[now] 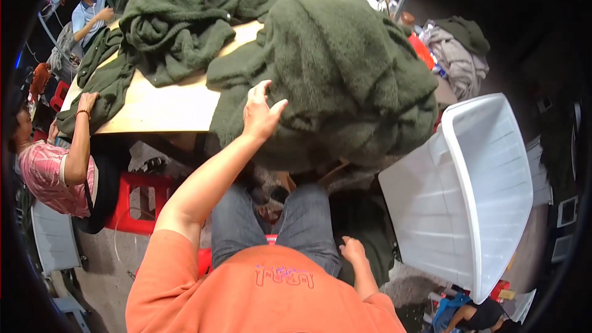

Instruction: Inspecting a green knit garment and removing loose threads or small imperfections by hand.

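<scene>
A big dark green fleece garment (345,74) lies heaped on the near edge of a light wooden table (166,108) and hangs over it. My left hand (262,113) is stretched out onto the fleece's near left side, fingers apart, palm resting on the cloth. My right hand (353,250) is low beside my right knee, fingers curled into a fist, against a dark green cloth (364,222) hanging below the table. Whether it grips that cloth is hidden. My orange shirt and grey jeans fill the lower middle.
A second green fleece pile (185,18) lies farther back on the table. A white plastic tub (487,197) stands tilted at my right. A red stool (139,206) is at my left. A seated person's hand (86,102) touches a green garment; another person (89,9) stands behind.
</scene>
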`<state>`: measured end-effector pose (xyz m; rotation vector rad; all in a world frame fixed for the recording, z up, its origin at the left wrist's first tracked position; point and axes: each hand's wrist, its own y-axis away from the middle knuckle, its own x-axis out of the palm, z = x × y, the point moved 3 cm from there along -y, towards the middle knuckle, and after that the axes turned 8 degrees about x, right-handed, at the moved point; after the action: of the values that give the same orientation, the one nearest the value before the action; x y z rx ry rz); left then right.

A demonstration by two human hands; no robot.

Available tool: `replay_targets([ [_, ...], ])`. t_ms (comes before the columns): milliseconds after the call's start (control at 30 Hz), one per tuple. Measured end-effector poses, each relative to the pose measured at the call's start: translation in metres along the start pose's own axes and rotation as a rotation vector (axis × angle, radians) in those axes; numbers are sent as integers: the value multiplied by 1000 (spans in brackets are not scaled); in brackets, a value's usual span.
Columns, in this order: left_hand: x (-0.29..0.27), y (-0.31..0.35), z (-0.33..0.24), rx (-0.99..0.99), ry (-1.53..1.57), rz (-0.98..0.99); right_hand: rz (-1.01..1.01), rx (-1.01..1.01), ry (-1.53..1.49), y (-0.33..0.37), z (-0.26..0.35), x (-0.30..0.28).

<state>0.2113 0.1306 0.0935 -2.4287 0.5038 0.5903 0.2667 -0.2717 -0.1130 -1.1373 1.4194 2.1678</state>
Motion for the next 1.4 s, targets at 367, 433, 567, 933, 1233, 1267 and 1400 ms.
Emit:
replay_targets([
  [367, 51, -67, -61, -27, 354, 203, 18, -44, 64, 0, 26, 7],
  [433, 38, -35, -82, 26, 715, 451, -209, -151, -96, 2, 24, 2],
  [567, -24, 112, -94, 559, 904, 1249, 95, -3, -1122, -16, 44, -15],
  [933, -45, 205, -52, -244, 486, 1486, 850, -267, -1762, -50, 159, -23],
  [1233, -96, 106, 63, -18, -211, 410, 327, -459, -1291, -22, 183, -55],
  [1267, -100, 91, 70, -115, 94, 260, 271, -476, -1235, -18, 186, -59],
  [1400, -57, 73, 58, -876, 725, 416, 71, -540, -1007, 4, 200, -69],
])
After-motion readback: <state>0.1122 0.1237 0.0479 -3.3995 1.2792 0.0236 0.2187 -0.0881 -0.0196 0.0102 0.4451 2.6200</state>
